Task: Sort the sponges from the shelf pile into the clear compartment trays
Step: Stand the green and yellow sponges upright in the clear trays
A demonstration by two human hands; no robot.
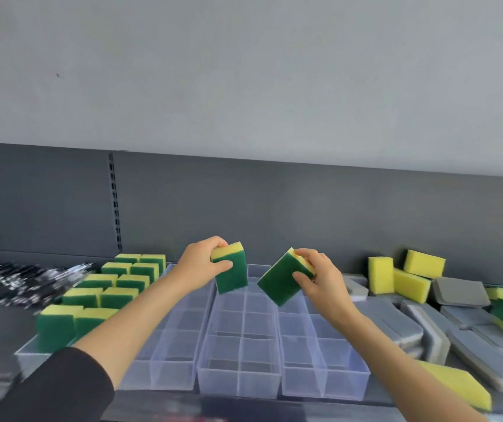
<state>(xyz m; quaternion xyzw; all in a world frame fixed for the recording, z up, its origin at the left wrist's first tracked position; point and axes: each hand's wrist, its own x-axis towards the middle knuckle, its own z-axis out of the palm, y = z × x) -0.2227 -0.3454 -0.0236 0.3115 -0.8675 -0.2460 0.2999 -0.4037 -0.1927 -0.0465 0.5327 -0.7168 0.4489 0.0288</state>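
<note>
Head view: two green-and-yellow sponges being held, one per hand. Left sponge (232,271) being pinched by left hand (203,264), long axis near upright; right sponge (280,280) being pinched by right hand (322,280), long axis tilted. Both being hovered over clear trays (238,368), empty compartments directly below; left hand nearer filled tray (31,356). Being counted: four trays, ten sponges in leftmost; shelf pile (381,275) at right, unsorted

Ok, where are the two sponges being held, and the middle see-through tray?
Left sponge (232,278), in left hand (198,263): head view, green scrubby face.
Right sponge (279,281), in right hand (320,278): head view, green scrubby face.
Middle clear compartment tray (239,382): head view, front wall.
</note>
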